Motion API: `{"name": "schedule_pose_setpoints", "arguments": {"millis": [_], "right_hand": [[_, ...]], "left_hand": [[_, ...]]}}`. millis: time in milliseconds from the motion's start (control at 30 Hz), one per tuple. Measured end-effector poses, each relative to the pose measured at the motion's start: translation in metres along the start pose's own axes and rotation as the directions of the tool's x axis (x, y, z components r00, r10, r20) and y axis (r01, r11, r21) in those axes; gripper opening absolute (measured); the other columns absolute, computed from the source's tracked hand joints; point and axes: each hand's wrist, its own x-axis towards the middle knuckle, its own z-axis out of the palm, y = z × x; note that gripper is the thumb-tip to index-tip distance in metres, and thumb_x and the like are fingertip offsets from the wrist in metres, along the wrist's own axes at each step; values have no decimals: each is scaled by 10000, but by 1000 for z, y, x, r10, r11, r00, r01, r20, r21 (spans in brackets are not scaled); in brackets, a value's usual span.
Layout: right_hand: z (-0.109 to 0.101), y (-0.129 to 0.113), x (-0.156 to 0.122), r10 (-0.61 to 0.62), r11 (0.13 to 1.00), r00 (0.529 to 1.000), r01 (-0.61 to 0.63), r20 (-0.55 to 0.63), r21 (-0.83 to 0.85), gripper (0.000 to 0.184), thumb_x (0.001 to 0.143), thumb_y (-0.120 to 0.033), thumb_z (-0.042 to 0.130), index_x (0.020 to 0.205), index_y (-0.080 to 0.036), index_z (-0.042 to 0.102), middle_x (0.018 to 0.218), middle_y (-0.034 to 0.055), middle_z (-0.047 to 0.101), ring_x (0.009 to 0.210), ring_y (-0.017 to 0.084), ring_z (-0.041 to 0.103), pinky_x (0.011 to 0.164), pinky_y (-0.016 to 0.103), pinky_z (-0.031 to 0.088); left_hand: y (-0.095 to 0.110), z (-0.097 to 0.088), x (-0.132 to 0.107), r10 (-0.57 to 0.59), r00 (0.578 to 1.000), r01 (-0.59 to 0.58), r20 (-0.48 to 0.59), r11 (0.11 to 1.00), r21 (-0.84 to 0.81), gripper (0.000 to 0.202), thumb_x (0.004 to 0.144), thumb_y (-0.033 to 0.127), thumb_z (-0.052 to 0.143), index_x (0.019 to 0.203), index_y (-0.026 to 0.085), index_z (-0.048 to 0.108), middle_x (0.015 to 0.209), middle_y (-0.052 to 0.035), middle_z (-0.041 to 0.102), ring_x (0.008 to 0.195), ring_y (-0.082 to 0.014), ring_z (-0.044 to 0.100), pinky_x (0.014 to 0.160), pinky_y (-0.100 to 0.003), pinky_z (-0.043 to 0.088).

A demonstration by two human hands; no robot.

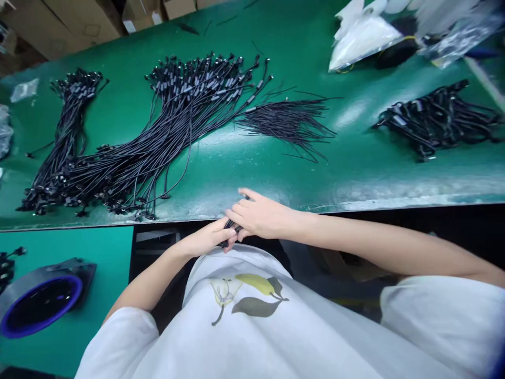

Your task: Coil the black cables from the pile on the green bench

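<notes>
My left hand (205,238) and my right hand (258,215) meet at the near edge of the green table (221,168), just above my white shirt. Both are closed on a small black cable piece (231,228) pinched between the fingers; most of it is hidden. A big fan of black cables with connectors (158,126) lies beyond my hands on the table. To its right lies a loose bunch of thin black wires (288,123).
Another black cable bundle (69,121) lies at the far left, and a tangled pile (437,118) at the right. White and clear plastic bags (379,29) sit at the back right. A blue-rimmed tape roll (39,300) rests on a lower green surface at left. Cardboard boxes (71,21) stand behind.
</notes>
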Motion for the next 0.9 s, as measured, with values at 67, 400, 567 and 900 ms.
{"name": "schedule_pose_setpoints", "arguments": {"millis": [67, 400, 567, 900], "right_hand": [[8, -4, -5, 35, 997, 991, -26, 133, -71, 371, 1020, -293, 259, 920, -107, 565, 781, 77, 579, 676, 177, 527, 651, 335, 385], [3, -8, -19, 111, 991, 990, -104, 82, -82, 451, 988, -521, 312, 1003, -131, 537, 854, 57, 556, 720, 172, 496, 598, 312, 254], [-2, 0, -24, -13, 990, 999, 9, -30, -137, 261, 1004, -283, 354, 887, -162, 553, 820, 45, 558, 743, 178, 471, 699, 349, 285], [11, -2, -27, 199, 980, 967, -195, 160, -41, 278, 1001, -250, 324, 957, -131, 572, 895, 91, 598, 791, 195, 533, 612, 320, 333]], "left_hand": [[0, 2, 1, -34, 999, 34, 28, 999, -14, 331, 890, 459, 554, 999, 161, 462, 667, 52, 476, 529, -80, 451, 571, -250, 361], [-1, 11, 7, -20, 999, 19, 27, 999, 35, 394, 953, 524, 400, 950, 145, 511, 696, 29, 414, 558, -87, 414, 561, -246, 357], [1, 15, 14, -117, 992, 122, 37, 970, -210, 355, 896, 513, 529, 908, 159, 498, 677, 34, 417, 538, -84, 399, 531, -235, 337], [-18, 10, 33, -29, 990, 68, -137, 955, 288, 415, 899, 554, 463, 824, 155, 549, 584, 39, 423, 563, -123, 385, 606, -274, 328]]}}
